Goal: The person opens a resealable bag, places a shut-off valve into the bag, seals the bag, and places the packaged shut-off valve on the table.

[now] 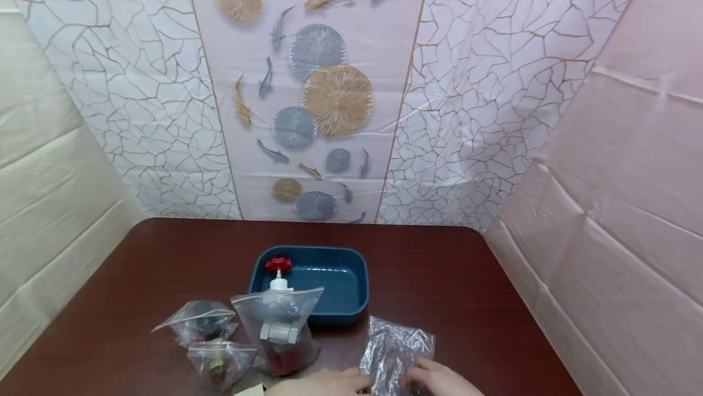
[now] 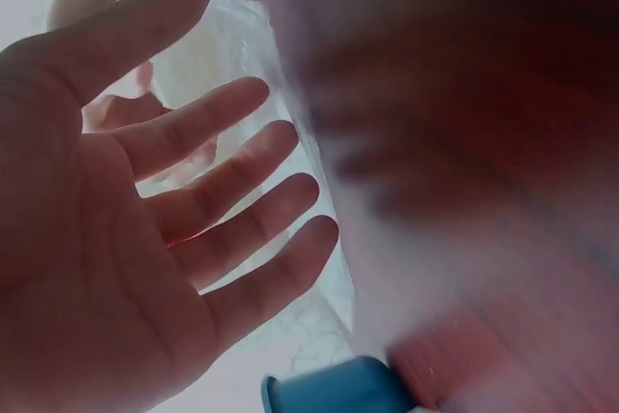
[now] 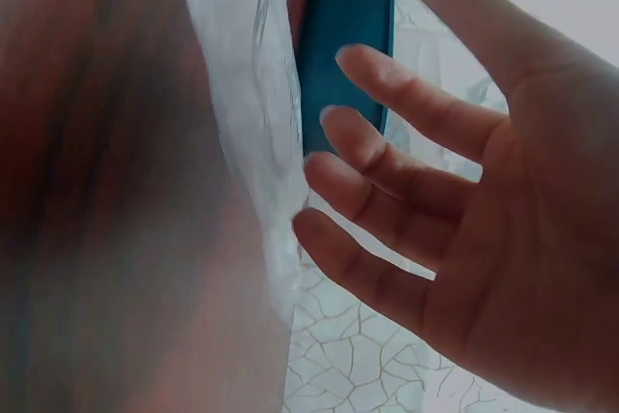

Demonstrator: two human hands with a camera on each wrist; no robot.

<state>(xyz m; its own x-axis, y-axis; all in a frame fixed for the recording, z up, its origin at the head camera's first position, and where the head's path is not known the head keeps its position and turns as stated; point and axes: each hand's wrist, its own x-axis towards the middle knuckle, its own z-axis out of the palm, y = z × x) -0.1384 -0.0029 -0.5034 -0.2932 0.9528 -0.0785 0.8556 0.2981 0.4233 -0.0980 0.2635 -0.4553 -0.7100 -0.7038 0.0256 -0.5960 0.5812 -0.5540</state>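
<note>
A crinkled clear plastic bag (image 1: pixel 391 347) lies on the table between the two hands. My left hand (image 1: pixel 325 382) is at its left edge. In the left wrist view its fingers (image 2: pixel 242 195) are straight and spread, with plastic close beyond the tips. On the bag's other side, my right hand (image 1: pixel 439 378) overlaps the lower right corner. Its fingers (image 3: pixel 372 176) curve loosely near the film in the right wrist view, with nothing seen in the palm. A dark patch shows below the right fingers in the head view.
A blue tray (image 1: pixel 364 298) stands behind the bag. Left of the hands, a zip bag (image 1: pixel 299 304) holds a valve with a red handwheel (image 1: pixel 278 264). Farther left, one zip bag (image 1: pixel 183 321) holds something dark, another (image 1: pixel 238 359) a brass fitting.
</note>
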